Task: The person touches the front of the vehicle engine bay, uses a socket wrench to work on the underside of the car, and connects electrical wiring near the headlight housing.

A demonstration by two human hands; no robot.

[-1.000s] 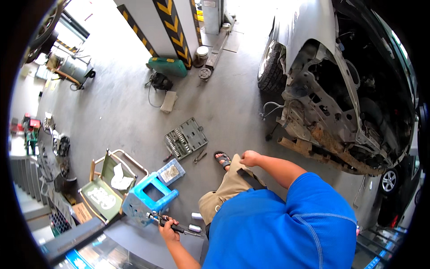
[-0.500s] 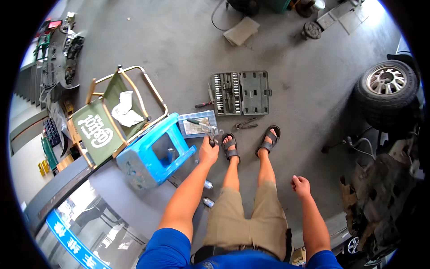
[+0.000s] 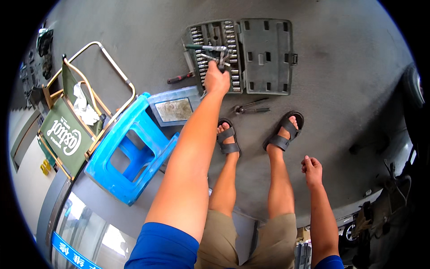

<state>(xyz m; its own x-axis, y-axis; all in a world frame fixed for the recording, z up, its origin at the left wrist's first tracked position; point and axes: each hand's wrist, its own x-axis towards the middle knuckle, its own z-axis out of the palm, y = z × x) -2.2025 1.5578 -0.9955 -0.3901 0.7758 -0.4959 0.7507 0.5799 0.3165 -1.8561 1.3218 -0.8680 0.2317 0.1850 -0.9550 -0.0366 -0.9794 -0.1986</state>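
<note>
Over there, the left hand's [image 3: 217, 81] fingers grip a green-handled wrench [image 3: 207, 47], which lies crosswise beyond them, above the left half of the toolbox [image 3: 278, 47], handle toward its left edge. The right hand [image 3: 312, 172], curled, apparently bare, hangs farther off, beyond the near right corner.

Chair lettering: one large white script word with a smaller white line beside it, running tilted and upside down across the olive-green fabric folding chair with a tan frame [image 3: 64, 130], well left of the fingers [image 3: 212, 68] of the left hand [image 3: 218, 83].
Band characters: large white Chinese characters on the bright blue flat strip [image 3: 71, 254], far to the fingers' left and nearer the body.
Box label: blotchy beige rectangle [image 3: 174, 110] on the translucent blue plastic box [image 3: 156, 99], near the fingers, left and bodyward; print unreadable.
</note>
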